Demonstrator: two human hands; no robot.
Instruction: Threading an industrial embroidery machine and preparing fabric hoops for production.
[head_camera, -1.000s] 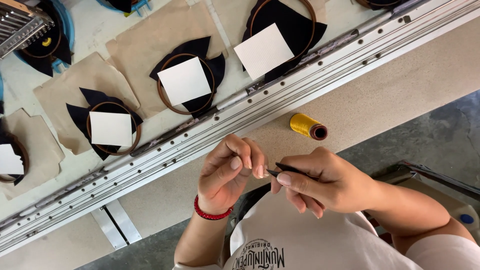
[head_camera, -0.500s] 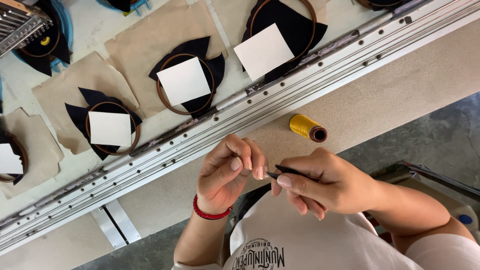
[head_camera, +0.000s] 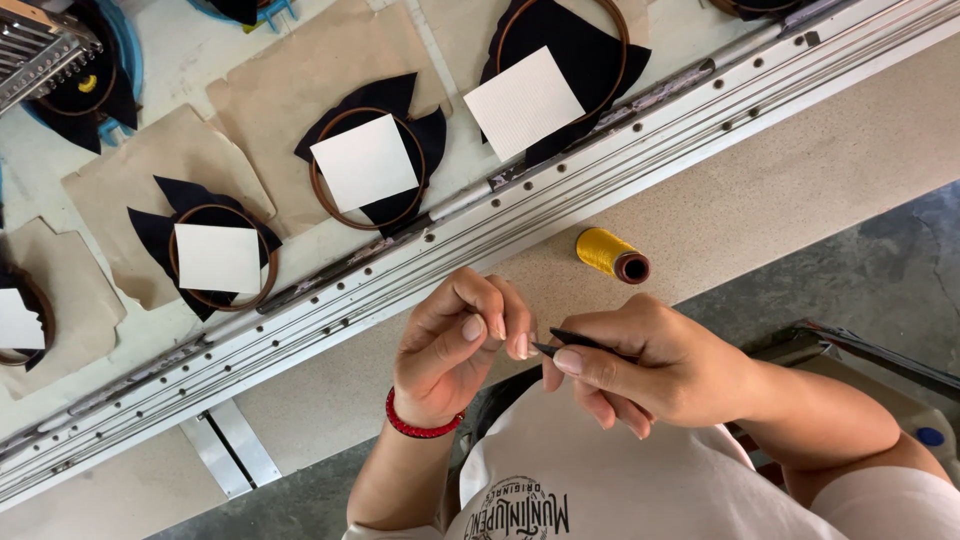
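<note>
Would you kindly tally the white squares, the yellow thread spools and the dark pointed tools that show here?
White squares: 4, one cut off at the left edge
Yellow thread spool: 1
Dark pointed tool: 1, held in the right hand
Total: 6

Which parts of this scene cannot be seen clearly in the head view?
- Whatever the left hand pinches: hidden by its fingertips, too small to tell.
- The dark tool in the right hand: mostly covered by the fingers, so its kind is unclear.
- The leftmost hoop: cut off by the left edge.
- The top right hoop: cut off by the top edge.
</note>
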